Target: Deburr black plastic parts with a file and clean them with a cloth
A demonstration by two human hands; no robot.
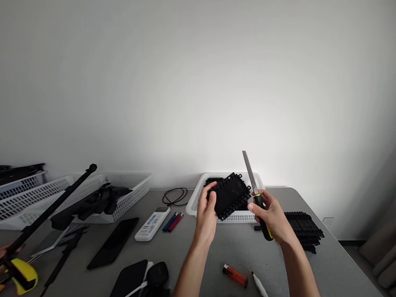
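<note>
My left hand (206,212) grips a flat black plastic part (232,196) by its left side, thumb on its face. The part is tilted and has toothed long edges. In my right hand (270,214) is a flat metal file (250,171) with a black and yellow handle, its blade pointing up and slightly left. The right fingers are close to the part's right edge; whether they touch it I cannot tell. Behind both hands stands a white basket (192,202) with more black parts inside. A stack of similar black parts (305,229) lies right of my right forearm.
An orange lighter (235,275) and a white marker (259,284) lie in front. Leftward are two lighters (173,222), a white power bank (152,224), a cable (175,197), a phone (113,243) and white baskets (133,202). Another person's hand (12,247) holds a long black piece at far left.
</note>
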